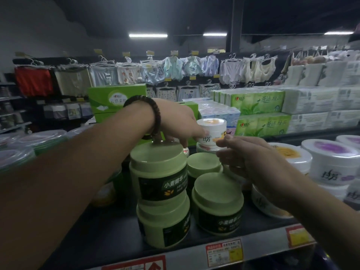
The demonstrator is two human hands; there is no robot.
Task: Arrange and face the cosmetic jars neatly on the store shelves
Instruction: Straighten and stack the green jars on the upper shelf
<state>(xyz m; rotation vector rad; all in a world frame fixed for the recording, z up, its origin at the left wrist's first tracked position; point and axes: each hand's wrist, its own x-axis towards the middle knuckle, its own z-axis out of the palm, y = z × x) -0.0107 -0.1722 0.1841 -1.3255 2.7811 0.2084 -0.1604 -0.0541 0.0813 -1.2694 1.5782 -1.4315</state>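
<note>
Item 1. Small white round plastic jar with an orange-tinted lid (pixel 212 131). It stands behind and to the right of the stack of two pale green plastic jars with dark labels (pixel 159 191). It is raised above the stack's top and seems to sit on another jar that is mostly hidden. Its printed label faces the aisle, likely because it is being faced forward at the back of the row.

Item 2. Left hand (pixel 175 121), with a dark beaded bracelet (pixel 155 114) at the wrist. It reaches over the top of the stack. Its fingers (pixel 198 131) are bent round the white jar's left side, grasping it, probably to turn or seat it.

Item 3. Right hand (pixel 253 164), to the right of the stack. Its fingertips (pixel 222 142) meet the white jar's lower right edge and the rest are loosely curled. I cannot tell whether it pinches the jar or only steadies it.

Item 4. Two single pale green jars, one just right of the stack (pixel 217 207) and one behind that (pixel 204 164). Both are upright. The front one shows its label.

Item 5. White jar with a purple lid (pixel 331 162), well to the right of the stack.

Item 6. Dark store shelf (pixel 109 230) under the stack, with a red and yellow price tag (pixel 224 252) on its front edge.
</note>
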